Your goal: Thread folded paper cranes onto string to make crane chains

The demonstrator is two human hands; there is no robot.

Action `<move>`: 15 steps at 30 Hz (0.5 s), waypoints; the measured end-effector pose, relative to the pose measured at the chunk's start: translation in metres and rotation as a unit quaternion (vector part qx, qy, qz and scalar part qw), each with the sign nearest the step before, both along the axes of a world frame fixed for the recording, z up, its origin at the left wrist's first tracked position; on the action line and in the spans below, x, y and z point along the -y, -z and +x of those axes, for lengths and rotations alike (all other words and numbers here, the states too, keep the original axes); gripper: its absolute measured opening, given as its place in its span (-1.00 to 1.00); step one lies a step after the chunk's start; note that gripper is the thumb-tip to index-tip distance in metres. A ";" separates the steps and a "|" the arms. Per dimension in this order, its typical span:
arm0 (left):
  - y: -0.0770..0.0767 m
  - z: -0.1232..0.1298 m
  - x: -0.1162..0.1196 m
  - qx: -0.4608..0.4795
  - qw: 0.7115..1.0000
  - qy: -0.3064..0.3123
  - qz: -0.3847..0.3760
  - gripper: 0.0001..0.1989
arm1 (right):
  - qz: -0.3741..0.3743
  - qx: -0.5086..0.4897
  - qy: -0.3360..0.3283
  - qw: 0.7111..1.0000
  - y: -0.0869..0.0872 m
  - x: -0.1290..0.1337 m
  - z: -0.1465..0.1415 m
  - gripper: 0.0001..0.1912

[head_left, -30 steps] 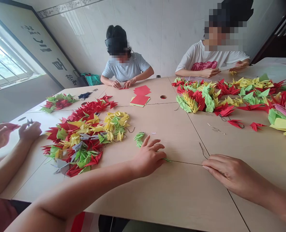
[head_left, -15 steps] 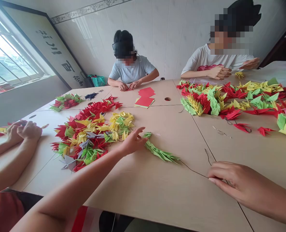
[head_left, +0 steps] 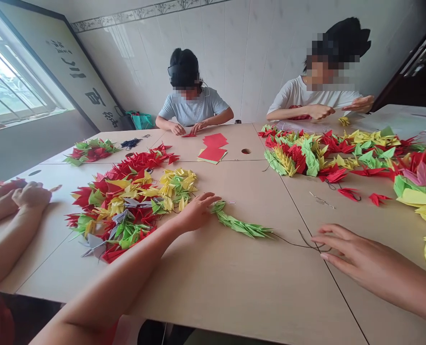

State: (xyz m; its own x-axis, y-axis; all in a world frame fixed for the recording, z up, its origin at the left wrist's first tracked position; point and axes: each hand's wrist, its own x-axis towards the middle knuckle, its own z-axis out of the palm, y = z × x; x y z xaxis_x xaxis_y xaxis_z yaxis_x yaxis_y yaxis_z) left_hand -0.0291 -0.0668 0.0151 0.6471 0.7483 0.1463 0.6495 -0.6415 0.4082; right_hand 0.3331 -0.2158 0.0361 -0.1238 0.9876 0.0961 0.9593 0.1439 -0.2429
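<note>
A strand of green folded-paper pieces [head_left: 245, 225] lies on the table, with a dark thread [head_left: 288, 240] trailing from its right end. At the strand's left end is my left hand [head_left: 197, 211], fingers stretched out and resting by or lightly on the paper; the exact contact is hard to tell. My right hand [head_left: 356, 261] hovers over the thread's loose end, thumb and fingers apart. The thread's tip curls on the table near those fingers. Left of the strand, close to my left forearm, sits a heap of red, yellow, green and grey folded-paper strands [head_left: 126, 201].
More folded-paper strands [head_left: 306, 153] lie at the right, near a thin metal wire piece [head_left: 322, 200] and loose red folds [head_left: 379, 199]. Red paper sheets [head_left: 213, 153] lie mid-table. Two people work across the table [head_left: 234, 282]; another person's hands [head_left: 33, 195] are at the left.
My right hand has opened and let go of the thread, which now hangs slack on the table. The left hand has flattened slightly at the strand's end. The view has shifted a little.
</note>
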 end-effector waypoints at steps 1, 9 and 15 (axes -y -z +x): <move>0.001 0.001 0.001 -0.007 1.000 -0.001 0.012 -0.42 | -0.031 -0.005 0.015 0.999 0.002 -0.003 -0.004 -0.67; 0.011 -0.003 0.008 0.032 0.998 0.020 0.048 -0.62 | -0.095 -0.152 -0.033 0.983 0.020 -0.040 -0.073 -0.74; 0.004 -0.004 0.015 0.143 0.985 0.001 -0.094 -0.86 | -0.217 -0.335 0.074 0.914 0.014 -0.052 -0.070 -0.80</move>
State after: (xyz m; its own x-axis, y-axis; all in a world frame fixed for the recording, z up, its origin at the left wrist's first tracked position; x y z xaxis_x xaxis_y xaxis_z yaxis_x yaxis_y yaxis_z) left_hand -0.0329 -0.0813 0.0106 0.6013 0.7779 0.1823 0.4885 -0.5385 0.6866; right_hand 0.2627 -0.1634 0.0222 -0.0422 0.9517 -0.3042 0.5753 -0.2258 -0.7862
